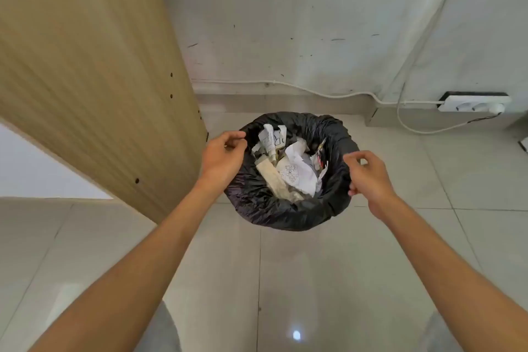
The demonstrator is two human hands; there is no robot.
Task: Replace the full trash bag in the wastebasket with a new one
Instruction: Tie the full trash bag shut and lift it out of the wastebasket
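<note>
Left hand and right hand curl fingers at the rim of the trash bag, pinching or not I can't tell; best grip the plastic beneath them and lift evenly.

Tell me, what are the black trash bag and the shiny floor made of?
The black trash bag looks like thin plastic film: glossy, crinkled, folded softly over the rim. The floor tiles look like glazed ceramic, perhaps porcelain: smooth, with grout lines and a bright light reflection.
</note>
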